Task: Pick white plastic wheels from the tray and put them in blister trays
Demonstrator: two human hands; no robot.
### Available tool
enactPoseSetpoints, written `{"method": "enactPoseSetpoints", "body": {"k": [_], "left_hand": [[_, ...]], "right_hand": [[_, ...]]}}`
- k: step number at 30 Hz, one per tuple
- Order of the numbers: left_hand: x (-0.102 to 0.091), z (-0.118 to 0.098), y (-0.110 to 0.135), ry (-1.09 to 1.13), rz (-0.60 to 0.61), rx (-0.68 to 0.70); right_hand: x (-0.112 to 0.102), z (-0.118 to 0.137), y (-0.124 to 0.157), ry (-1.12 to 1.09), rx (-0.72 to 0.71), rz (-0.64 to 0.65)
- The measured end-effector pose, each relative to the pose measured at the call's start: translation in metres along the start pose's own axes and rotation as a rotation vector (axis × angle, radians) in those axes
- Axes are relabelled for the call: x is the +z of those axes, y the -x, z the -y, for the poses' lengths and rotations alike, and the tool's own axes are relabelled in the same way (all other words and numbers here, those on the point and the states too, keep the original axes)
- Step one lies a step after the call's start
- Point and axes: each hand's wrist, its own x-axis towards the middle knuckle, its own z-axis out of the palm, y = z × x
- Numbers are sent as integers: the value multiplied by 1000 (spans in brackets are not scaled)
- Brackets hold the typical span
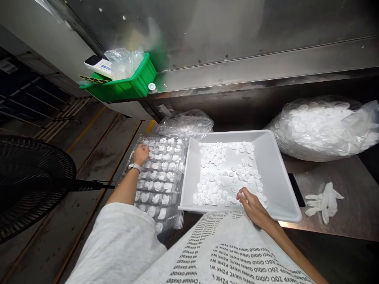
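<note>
My left hand (141, 154) is over the far left part of a clear plastic tray (181, 166) whose compartments hold small white parts. Its fingers are curled together, and whatever they hold is hidden. Beside that tray stands a large light grey bin (274, 177), with many round white plastic discs (213, 193) spread across its floor. Over the near right part of this bin is my right hand (251, 203), thumb and fingers drawn together in a pinch. What lies between those fingertips is too small to make out.
A clear bag of white parts (186, 123) lies behind the tray; a bigger full bag (322, 130) sits at right. A white glove (325, 202) and a dark flat object (296, 190) lie right of the bin. Upper left is a green bin (127, 88); a black fan (35, 185) stands left.
</note>
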Motion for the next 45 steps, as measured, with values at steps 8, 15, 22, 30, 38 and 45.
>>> {"method": "enactPoseSetpoints", "body": {"k": [8, 15, 22, 30, 38, 45], "left_hand": [[-6, 7, -4, -15, 101, 46], [-13, 17, -3, -62, 181, 151], [-10, 22, 7, -68, 164, 245], [-6, 26, 20, -135, 70, 224], [2, -2, 58, -15, 18, 374], [84, -40, 168, 202, 364, 427]], "right_hand": [[2, -3, -1, 1, 3, -9], [1, 1, 0, 11, -4, 19], [0, 4, -1, 36, -32, 26], [8, -11, -5, 73, 0, 23], [9, -33, -15, 205, 123, 24], [-13, -61, -34, 283, 343, 82]]}}
